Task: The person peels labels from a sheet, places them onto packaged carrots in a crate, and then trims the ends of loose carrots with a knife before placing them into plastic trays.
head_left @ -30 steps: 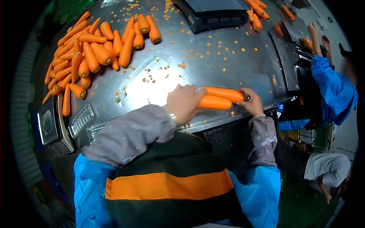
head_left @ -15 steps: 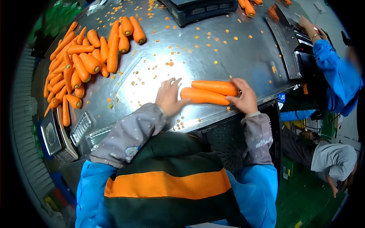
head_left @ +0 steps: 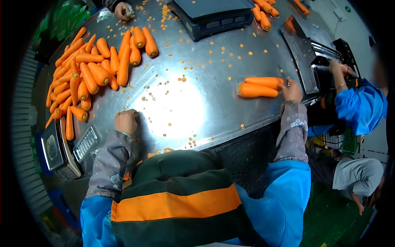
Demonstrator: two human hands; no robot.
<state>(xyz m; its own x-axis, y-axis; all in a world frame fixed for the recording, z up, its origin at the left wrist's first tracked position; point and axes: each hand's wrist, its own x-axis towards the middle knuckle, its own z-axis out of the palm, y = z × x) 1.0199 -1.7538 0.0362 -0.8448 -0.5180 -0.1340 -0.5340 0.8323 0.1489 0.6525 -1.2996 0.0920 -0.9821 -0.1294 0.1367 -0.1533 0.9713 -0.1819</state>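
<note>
Two smooth orange carrots (head_left: 258, 90) lie side by side on the metal table, with a faint clear edge at their left end. My right hand (head_left: 291, 91) is closed at their right end, thumb and fingers against the tips. A thin dark streak shows just above its fingertips. Well to the left, my left hand (head_left: 126, 122) rests on the tabletop with its fingers curled under; what they hold, if anything, is hidden. Near its wrist lies a clear plastic tray (head_left: 87, 144). Beyond it is a large heap of carrots (head_left: 88, 76).
A dark scale (head_left: 214, 18) stands at the back, more carrots (head_left: 265, 14) beside it. Another scale (head_left: 61, 148) sits at the left edge. Carrot slices dot the metal table (head_left: 185, 123). A co-worker in blue (head_left: 362, 103) works at a machine (head_left: 302, 55); another person's hand (head_left: 122, 11) shows at the back.
The two carrots have moved right together with my right hand. My left hand has left them, gone left toward the trays and curled up. A person's hand has appeared at the back.
</note>
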